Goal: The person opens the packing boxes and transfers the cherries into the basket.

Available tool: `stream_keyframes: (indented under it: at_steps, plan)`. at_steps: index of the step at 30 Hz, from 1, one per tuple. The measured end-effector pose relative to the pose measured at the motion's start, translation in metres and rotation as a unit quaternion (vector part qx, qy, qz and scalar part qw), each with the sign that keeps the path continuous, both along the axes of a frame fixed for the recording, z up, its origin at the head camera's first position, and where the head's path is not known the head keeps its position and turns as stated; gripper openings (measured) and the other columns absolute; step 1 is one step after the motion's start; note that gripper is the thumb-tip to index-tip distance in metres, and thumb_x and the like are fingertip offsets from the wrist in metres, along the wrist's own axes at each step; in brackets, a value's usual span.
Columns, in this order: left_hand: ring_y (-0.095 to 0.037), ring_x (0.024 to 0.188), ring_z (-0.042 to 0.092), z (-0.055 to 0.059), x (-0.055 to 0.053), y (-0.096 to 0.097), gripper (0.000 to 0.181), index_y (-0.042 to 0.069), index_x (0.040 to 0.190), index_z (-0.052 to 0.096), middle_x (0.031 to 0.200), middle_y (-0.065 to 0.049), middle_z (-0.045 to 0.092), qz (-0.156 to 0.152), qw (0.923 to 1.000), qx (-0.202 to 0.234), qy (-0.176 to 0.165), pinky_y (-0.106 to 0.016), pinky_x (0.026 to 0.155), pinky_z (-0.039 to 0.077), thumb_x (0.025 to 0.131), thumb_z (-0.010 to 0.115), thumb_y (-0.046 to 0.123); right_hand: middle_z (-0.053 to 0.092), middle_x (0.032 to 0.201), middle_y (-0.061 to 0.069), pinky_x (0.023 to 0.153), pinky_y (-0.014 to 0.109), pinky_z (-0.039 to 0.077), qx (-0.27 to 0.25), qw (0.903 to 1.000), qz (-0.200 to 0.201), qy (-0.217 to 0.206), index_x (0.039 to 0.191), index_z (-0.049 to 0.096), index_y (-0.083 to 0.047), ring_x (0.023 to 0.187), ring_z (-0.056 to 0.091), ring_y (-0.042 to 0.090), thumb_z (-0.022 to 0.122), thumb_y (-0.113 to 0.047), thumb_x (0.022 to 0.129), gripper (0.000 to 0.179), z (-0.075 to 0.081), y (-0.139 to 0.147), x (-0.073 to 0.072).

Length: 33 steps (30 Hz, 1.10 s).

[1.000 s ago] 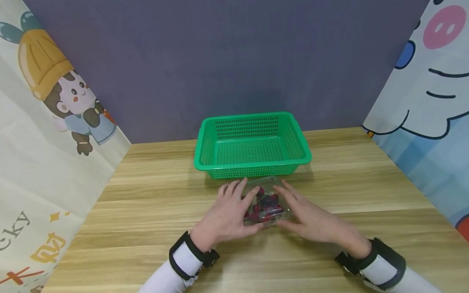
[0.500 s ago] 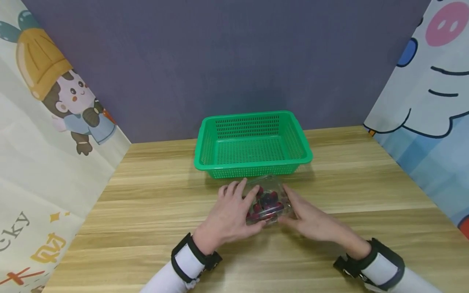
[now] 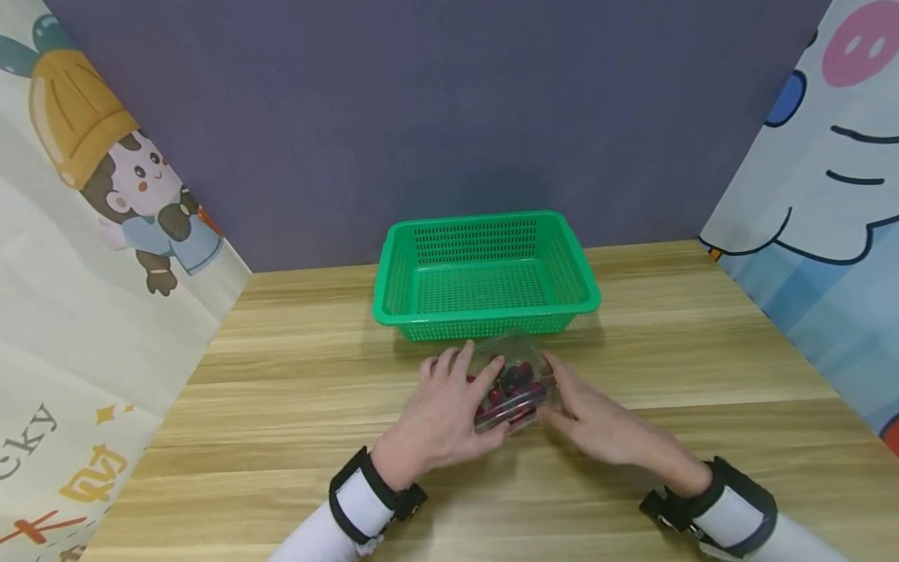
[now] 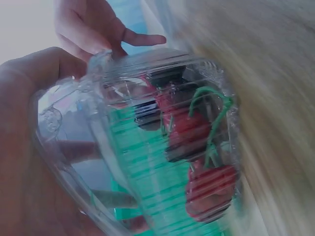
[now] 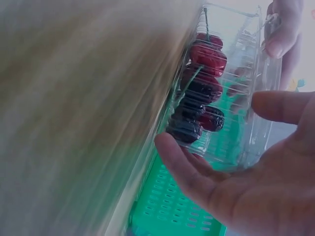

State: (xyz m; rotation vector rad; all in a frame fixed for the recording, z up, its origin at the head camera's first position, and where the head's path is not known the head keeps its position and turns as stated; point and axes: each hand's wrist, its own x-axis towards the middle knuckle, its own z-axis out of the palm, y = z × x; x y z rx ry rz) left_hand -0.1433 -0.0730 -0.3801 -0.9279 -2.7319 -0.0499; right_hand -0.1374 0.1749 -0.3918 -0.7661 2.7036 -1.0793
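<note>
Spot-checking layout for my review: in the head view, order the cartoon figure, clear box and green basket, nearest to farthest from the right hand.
1. Clear box, between the left hand and right hand.
2. Green basket, beyond the box.
3. Cartoon figure, far left.

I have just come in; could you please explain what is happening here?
A person's left grip and right grip hold a clear plastic box at a wood-grain tabletop. Cherries lie inside it; whether it is fully closed, I cannot tell. A green plastic basket stands just beyond.
</note>
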Motion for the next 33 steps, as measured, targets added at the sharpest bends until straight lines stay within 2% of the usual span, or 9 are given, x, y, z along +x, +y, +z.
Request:
stream_keyframes:
  at_steps: [8,21,30,33]
  plan:
    - [-0.038,0.125,0.046,0.0033,0.0016,0.0014,0.080,0.022,0.148,0.045,0.143,-0.021,0.040,0.010,0.9999,0.003,-0.008,-0.050,0.098,0.036,0.083,0.052,0.068,0.026,0.153,0.017,0.107,0.052,0.026,-0.026,0.9996,-0.007,-0.007,0.156,0.015,-0.008,0.140,0.028,0.037,0.060,-0.015,0.098,0.073,-0.0009,0.0025,-0.0015]
    - [-0.038,0.125,0.045,0.0052,0.0011,0.0006,0.080,0.021,0.147,0.045,0.144,-0.020,0.041,0.017,0.9997,0.001,-0.017,-0.050,0.097,0.036,0.083,0.051,0.069,0.023,0.154,0.019,0.106,0.050,0.026,0.014,0.9998,0.006,0.009,0.157,0.012,-0.009,0.139,0.028,0.039,0.046,-0.019,0.105,0.063,-0.0025,0.0037,-0.0011]
    - [-0.037,0.126,0.045,0.0067,0.0016,0.0000,0.077,0.021,0.145,0.047,0.143,-0.019,0.042,0.014,0.9998,0.003,-0.015,-0.050,0.097,0.036,0.084,0.050,0.068,0.029,0.152,0.018,0.104,0.053,0.029,0.016,0.9998,-0.009,-0.008,0.154,0.019,-0.010,0.136,0.035,0.040,0.046,-0.021,0.105,0.057,-0.0023,0.0041,-0.0018]
    - [-0.037,0.126,0.045,0.0068,0.0017,-0.0003,0.077,0.021,0.145,0.048,0.143,-0.018,0.042,0.016,0.9998,0.001,-0.015,-0.050,0.097,0.036,0.084,0.050,0.068,0.036,0.148,0.019,0.103,0.054,0.031,0.007,0.9999,-0.015,-0.002,0.150,0.026,-0.009,0.134,0.038,0.041,0.045,-0.016,0.105,0.049,-0.0022,0.0038,-0.0031]
